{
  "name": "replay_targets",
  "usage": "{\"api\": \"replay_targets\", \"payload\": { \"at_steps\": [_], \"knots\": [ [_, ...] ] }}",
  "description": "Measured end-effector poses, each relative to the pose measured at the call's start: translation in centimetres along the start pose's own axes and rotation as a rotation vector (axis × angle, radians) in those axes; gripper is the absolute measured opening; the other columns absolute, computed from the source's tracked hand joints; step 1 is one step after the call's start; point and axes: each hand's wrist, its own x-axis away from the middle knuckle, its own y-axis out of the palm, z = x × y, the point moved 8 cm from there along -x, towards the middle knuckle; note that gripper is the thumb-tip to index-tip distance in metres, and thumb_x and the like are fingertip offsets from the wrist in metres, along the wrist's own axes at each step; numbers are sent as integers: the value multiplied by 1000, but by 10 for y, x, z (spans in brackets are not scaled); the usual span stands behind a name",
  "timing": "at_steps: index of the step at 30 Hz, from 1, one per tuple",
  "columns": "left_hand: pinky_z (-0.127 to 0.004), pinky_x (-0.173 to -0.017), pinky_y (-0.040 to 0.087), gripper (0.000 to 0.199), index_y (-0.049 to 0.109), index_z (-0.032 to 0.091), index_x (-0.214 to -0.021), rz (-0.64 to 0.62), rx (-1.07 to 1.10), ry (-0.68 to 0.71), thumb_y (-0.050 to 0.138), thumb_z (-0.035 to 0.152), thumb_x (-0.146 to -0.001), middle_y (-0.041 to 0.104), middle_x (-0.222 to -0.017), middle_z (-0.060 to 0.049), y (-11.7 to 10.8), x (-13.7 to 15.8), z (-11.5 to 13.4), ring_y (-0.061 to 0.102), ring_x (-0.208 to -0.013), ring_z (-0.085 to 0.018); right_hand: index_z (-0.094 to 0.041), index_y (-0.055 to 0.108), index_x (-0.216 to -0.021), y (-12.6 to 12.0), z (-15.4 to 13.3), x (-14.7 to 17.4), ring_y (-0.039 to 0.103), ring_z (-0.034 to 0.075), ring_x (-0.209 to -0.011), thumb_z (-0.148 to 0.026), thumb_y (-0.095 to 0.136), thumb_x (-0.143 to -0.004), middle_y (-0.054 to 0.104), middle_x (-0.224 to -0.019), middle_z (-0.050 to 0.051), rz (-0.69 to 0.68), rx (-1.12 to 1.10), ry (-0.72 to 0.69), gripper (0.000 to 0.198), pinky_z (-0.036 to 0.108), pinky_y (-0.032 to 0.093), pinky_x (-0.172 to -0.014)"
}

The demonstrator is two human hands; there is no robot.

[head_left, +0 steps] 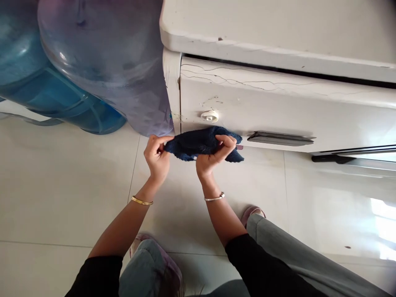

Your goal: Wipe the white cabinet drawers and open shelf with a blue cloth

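Note:
A dark navy cloth (194,142) with a fuzzy texture is stretched between my two hands, in front of a worn white cabinet (247,101). At its left end my left hand (157,156) pinches a corner between thumb and fingers. My right hand (215,156) grips the cloth nearer its right end, with the fingers curled over it and a loose flap hanging beyond. Just above the cloth, a round white knob or lock (209,116) sits on the cabinet front. What lies behind the cloth is hidden.
Large blue water jugs (62,90) stand left of the cabinet, one under a purplish plastic cover (117,53). A dark handle (281,138) sticks out from the cabinet front at right. Light floor tiles (77,185) lie below, with my slippered feet on them.

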Motion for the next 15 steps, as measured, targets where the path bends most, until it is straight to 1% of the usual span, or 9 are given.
{"api": "replay_targets", "payload": {
  "at_steps": [2, 4, 5, 7, 9, 10, 11, 13, 15],
  "knots": [
    [-22, -53, 37, 8, 69, 23, -90, 42, 165, -163, 67, 19, -84, 45, -66, 6, 7, 4, -18, 41, -55, -8, -25, 49, -102, 19, 3, 3, 50, 23, -97, -19, 50, -88, 34, -99, 6, -41, 106, -55, 14, 46, 50, -91],
    [-20, -49, 38, 11, 64, 23, -93, 92, 272, -251, 67, 23, -83, 51, -69, 6, 10, 6, -32, 45, -55, -7, -23, 54, -101, 40, 7, 8, 50, 26, -102, -22, 52, -90, 33, -99, 7, -106, 199, -58, 12, 52, 48, -98],
    [-20, -49, 40, 12, 62, 23, -96, 116, 294, -272, 66, 25, -85, 55, -74, 5, 10, 7, -39, 49, -58, -8, -22, 58, -102, 53, 9, 12, 50, 27, -105, -24, 54, -91, 34, -99, 7, -176, 224, -46, 12, 53, 47, -101],
    [-20, -54, 46, 13, 61, 24, -102, 164, 290, -294, 61, 29, -90, 62, -86, 2, 8, 6, -51, 59, -70, -9, -21, 64, -107, 82, 11, 23, 52, 27, -107, -29, 58, -93, 37, -99, 8, -406, 239, -25, 16, 53, 47, -104],
    [-24, -70, 54, 17, 62, 24, -109, 200, 279, -293, 56, 33, -96, 66, -101, -1, 9, 2, -61, 65, -89, -11, -24, 68, -113, 107, 14, 37, 56, 25, -105, -30, 60, -95, 44, -99, 8, -672, 234, -55, 21, 47, 48, -104],
    [-27, -80, 56, 21, 63, 24, -115, 206, 282, -273, 54, 34, -99, 67, -109, -2, 12, 0, -63, 66, -99, -12, -26, 69, -117, 114, 15, 43, 58, 23, -104, -29, 59, -97, 48, -100, 8, -788, 222, -106, 23, 43, 49, -104],
    [-30, -92, 55, 25, 63, 24, -120, 203, 289, -239, 53, 36, -101, 67, -117, -3, 17, -1, -63, 65, -109, -13, -29, 69, -120, 118, 18, 49, 60, 21, -102, -27, 57, -98, 52, -101, 8, -878, 208, -178, 25, 39, 50, -104],
    [-36, -112, 46, 34, 60, 24, -133, 153, 312, -189, 52, 38, -103, 63, -136, -5, 35, -1, -59, 59, -130, -15, -33, 69, -126, 117, 29, 59, 62, 18, -99, -23, 52, -101, 60, -103, 7, -987, 205, -328, 32, 32, 50, -102],
    [-39, -124, 36, 40, 55, 24, -141, 87, 339, -191, 49, 37, -103, 57, -149, -7, 58, 5, -54, 50, -143, -17, -33, 68, -130, 110, 50, 67, 65, 17, -97, -23, 49, -102, 67, -105, 6, -1035, 275, -417, 36, 29, 51, -98]
  ]
}}
